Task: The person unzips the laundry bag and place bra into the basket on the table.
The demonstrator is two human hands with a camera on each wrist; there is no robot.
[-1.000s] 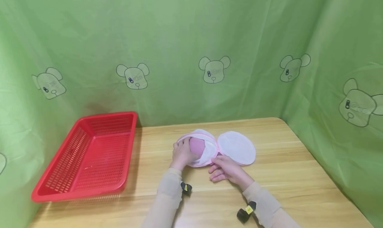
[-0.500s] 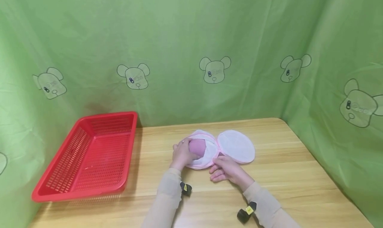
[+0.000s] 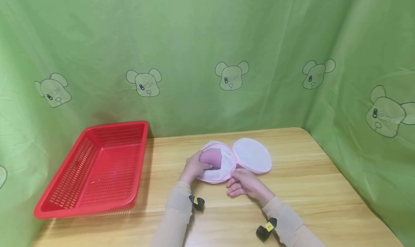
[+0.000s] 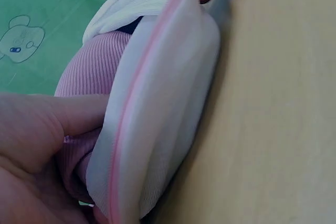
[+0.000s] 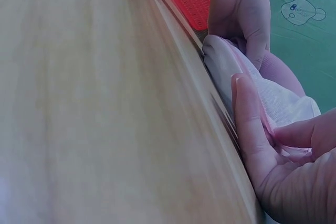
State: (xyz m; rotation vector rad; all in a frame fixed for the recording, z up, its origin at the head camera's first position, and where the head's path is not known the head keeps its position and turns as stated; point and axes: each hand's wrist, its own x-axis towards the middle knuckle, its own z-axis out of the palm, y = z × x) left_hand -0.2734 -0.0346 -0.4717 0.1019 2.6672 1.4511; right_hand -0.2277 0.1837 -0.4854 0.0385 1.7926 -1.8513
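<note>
A round white mesh laundry bag (image 3: 229,163) with pink zipper edging lies on the table, its round lid (image 3: 252,155) folded back to the right. Inside its mouth sits a folded pink ribbed garment (image 3: 211,157); the ribs show clearly on the garment (image 4: 94,64) in the left wrist view. My left hand (image 3: 193,167) grips the garment's left side, thumb toward me, with the other fingers partly hidden. At the bag's near right edge, by the lid's hinge, my right hand (image 3: 245,183) pinches the pink rim between thumb and index finger.
A red plastic basket (image 3: 140,175) with perforated walls stands on the left of the wooden table (image 3: 311,196). A green curtain (image 3: 188,106) printed with bear heads hangs behind and at both sides.
My left hand has shifted slightly left, and more of its thumb shows over the garment. The lid has tipped a little left and away. My right hand stays at the rim.
</note>
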